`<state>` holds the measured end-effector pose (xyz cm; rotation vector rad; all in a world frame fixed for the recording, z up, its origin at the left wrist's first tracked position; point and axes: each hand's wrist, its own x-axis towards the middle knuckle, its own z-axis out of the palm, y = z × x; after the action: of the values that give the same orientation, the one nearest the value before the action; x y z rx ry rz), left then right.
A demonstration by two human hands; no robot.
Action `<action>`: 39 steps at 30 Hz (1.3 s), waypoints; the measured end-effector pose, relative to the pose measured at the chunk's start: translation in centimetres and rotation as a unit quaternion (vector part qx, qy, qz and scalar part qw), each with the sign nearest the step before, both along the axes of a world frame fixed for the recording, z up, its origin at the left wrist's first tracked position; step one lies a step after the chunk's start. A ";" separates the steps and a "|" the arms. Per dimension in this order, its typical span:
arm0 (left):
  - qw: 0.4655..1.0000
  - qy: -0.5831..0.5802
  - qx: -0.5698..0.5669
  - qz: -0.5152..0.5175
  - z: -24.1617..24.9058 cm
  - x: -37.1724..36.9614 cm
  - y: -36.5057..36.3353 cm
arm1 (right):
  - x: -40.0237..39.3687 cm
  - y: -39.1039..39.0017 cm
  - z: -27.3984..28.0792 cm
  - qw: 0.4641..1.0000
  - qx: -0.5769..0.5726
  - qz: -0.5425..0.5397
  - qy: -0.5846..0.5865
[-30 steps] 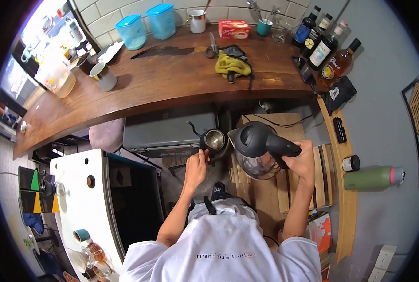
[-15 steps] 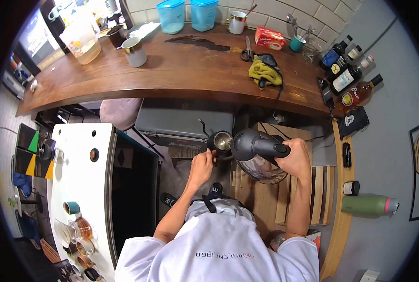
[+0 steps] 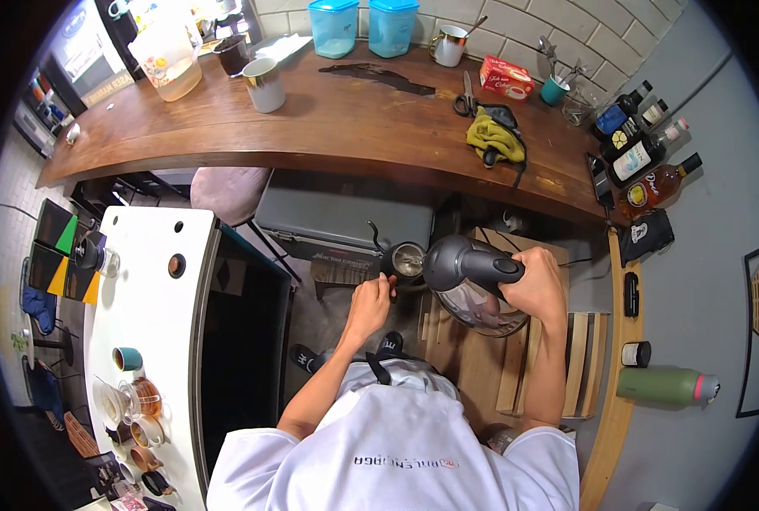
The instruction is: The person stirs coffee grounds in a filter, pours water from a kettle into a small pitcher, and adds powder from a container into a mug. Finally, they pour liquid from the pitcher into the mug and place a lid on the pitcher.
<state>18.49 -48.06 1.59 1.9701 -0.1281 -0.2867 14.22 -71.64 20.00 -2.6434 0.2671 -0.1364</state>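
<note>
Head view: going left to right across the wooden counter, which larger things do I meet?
Plastic pitcher, dark cup, grey mug, blue-lidded container, second blue-lidded container, white mug, red box, teal cup, bottles.

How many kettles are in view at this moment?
2. The large kettle is in the right hand; the small gooseneck kettle is in the left hand, beside the large one's spout. Any under the counter could be hidden.

A black-topped kettle (image 3: 475, 285) is held by the right hand (image 3: 536, 288), its spout at the mouth of the gooseneck pot (image 3: 406, 260) held by the left hand (image 3: 369, 305) (both nearer than the counter's (image 3: 345, 128) front edge).
</note>
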 end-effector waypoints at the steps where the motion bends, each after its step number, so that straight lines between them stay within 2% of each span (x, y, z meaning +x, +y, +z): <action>1: 1.000 0.000 0.000 0.001 0.1 0.0 0.1 | 0.0 0.0 0.0 1.000 -0.005 -0.002 0.000; 13: 1.000 0.010 -0.015 0.010 -0.2 -0.1 0.1 | 0.5 0.0 0.3 0.998 0.002 -0.009 0.055; 34: 0.999 0.021 -0.037 0.004 -0.2 -0.4 -0.4 | 0.3 -0.2 0.4 0.999 -0.029 0.005 0.030; 39: 0.999 -0.009 -0.043 0.001 -0.5 -0.4 -0.6 | 0.4 -0.4 0.5 0.999 -0.039 0.001 0.032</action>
<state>18.12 -48.70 1.13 1.8869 -0.1480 -0.2582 14.59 -72.02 20.45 -2.7294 0.2864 -0.0639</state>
